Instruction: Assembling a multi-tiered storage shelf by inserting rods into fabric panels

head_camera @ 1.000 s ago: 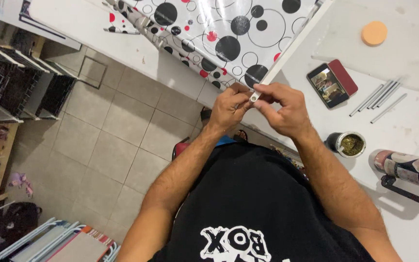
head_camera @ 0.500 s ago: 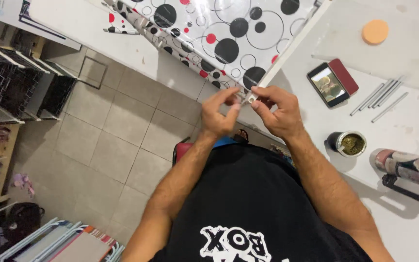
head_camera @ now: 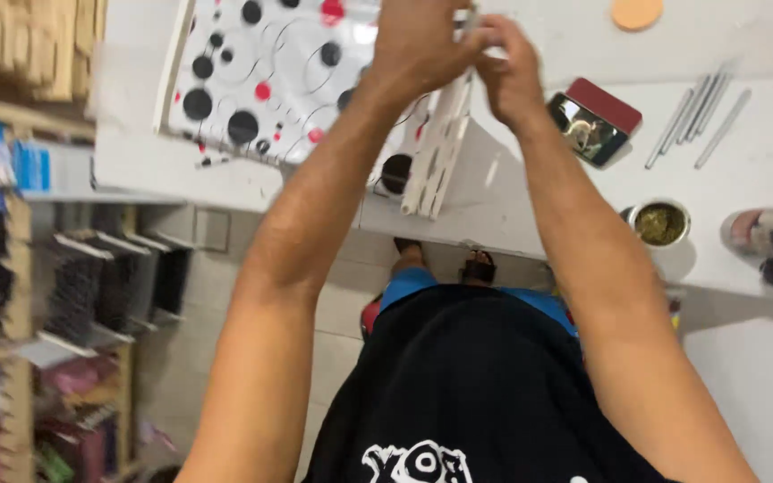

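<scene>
I see a small pale piece (head_camera: 474,20) pinched between both hands at the far edge of the view, just above the white surface (head_camera: 530,215); it is blurred and mostly covered, so I cannot tell what it is. My left hand (head_camera: 418,45) is closed around it from the left, fingers curled tight. My right hand (head_camera: 512,67) meets it from the right, fingertips pressed together on the same piece, the two hands touching.

Just below the hands a white slatted frame (head_camera: 440,156) stands tilted on edge, leaning beside a sheet of white wrapping with black and red dots (head_camera: 261,80) that lies flat to the left.

To the right of the right hand lies a phone (head_camera: 583,130) on a dark red case (head_camera: 615,103). Further right are several thin metal rods (head_camera: 695,121), lying side by side. An orange round pad (head_camera: 637,12) sits at the far edge. Nearer, a small open tin with greenish contents (head_camera: 659,224) rests by the surface's edge, and a patterned roll (head_camera: 771,234) lies at the far right.

Shelves of stock (head_camera: 11,268) fill the left side.
</scene>
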